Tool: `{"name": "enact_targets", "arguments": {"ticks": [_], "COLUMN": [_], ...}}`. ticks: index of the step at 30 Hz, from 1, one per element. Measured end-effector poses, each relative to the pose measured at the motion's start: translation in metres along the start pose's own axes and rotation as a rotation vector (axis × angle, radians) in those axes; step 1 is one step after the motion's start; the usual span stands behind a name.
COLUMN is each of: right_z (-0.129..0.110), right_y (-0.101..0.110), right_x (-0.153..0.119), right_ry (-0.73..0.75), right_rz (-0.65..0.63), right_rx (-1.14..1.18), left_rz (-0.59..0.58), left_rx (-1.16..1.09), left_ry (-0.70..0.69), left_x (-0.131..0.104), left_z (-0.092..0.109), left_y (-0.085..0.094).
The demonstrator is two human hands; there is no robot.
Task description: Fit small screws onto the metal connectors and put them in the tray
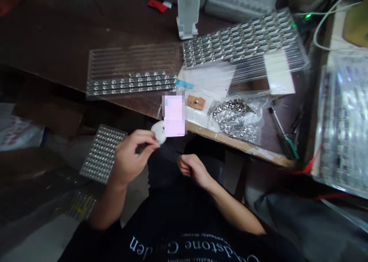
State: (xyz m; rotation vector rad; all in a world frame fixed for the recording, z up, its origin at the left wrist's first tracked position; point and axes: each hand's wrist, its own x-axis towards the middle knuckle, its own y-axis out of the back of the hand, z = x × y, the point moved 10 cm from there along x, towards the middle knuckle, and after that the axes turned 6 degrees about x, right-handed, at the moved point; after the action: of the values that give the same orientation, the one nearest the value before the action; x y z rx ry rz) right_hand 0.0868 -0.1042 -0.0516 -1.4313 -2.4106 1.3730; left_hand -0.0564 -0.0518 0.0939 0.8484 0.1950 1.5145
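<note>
Between the thumb and fingers of my left hand is a white rounded object, held over my lap beside the table edge. My right hand is closed, with its thumb pressed to the curled fingers; a thin dark thing shows at the fingertips, too small to identify. Just beyond the white object, a pale pixelated rectangle overlaps the table edge. On the table lie a brown block with a small metal piece on it and a clear bag of small metal parts.
Clear trays with rows of metal parts lie on the table. Behind them stands a white phone stand. A green-handled tool is at the right, near stacked trays. Another filled tray sits lower left.
</note>
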Motion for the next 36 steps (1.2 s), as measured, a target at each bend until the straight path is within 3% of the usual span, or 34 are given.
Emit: {"name": "enact_targets", "arguments": {"ticks": [2,4,9,12,17,21,25,36], "right_z": [-0.010,-0.026,-0.048,-0.053,-0.061,-0.071,-0.076,-0.067], "right_y": [-0.003,-0.007,-0.020,-0.024,-0.021,-0.022,-0.026,-0.017], "right_x": [-0.004,-0.009,-0.016,-0.016,-0.021,-0.026,-0.026,-0.020], "right_ry": [0.058,0.145,0.196,0.204,0.277,0.345,0.369,0.307], "right_rz": [0.020,0.036,0.076,0.139,0.225,0.217,0.191,0.237], "right_rx": [-0.043,-0.090,-0.170,-0.224,-0.330,-0.465,-0.555,-0.506], "left_rz": [-0.167,-0.302,-0.440,-0.410,-0.222,-0.103,-0.124,-0.083], "left_rx": [0.072,0.115,0.172,0.206,0.229,0.092,-0.031,-0.102], "left_ry": [-0.153,-0.222,-0.278,-0.350,-0.399,-0.218,-0.013,0.215], "left_x": [-0.013,-0.021,-0.026,-0.030,-0.037,-0.036,-0.036,-0.041], "left_z": [0.023,0.032,0.033,0.033,0.032,0.021,0.007,-0.009], "left_y": [-0.012,-0.021,-0.027,-0.028,-0.020,-0.012,-0.022,-0.036]}}
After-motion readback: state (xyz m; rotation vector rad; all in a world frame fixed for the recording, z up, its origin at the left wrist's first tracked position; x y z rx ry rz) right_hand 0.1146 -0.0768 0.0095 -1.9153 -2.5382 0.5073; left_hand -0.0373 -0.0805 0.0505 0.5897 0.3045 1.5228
